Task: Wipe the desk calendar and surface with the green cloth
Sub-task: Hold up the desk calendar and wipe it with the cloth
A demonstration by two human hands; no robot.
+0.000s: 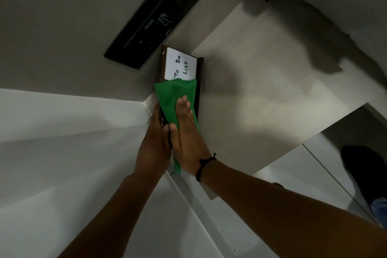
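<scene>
The desk calendar (180, 63) is a dark-framed stand with a white panel reading "To Do List", standing at the middle of the view on the pale desk surface (261, 94). The green cloth (170, 98) lies flat over the calendar's near half. My right hand (186, 132) presses on the cloth with its fingers spread flat. My left hand (155, 142) grips the calendar's left edge and holds it steady. The calendar's lower part is hidden under the cloth and both hands.
A black rectangular panel (156, 14) is set in the wall behind the calendar. A white ledge (69, 115) runs to the left. The desk's edge (310, 138) drops off at the right, with a dark shoe (368, 176) below it.
</scene>
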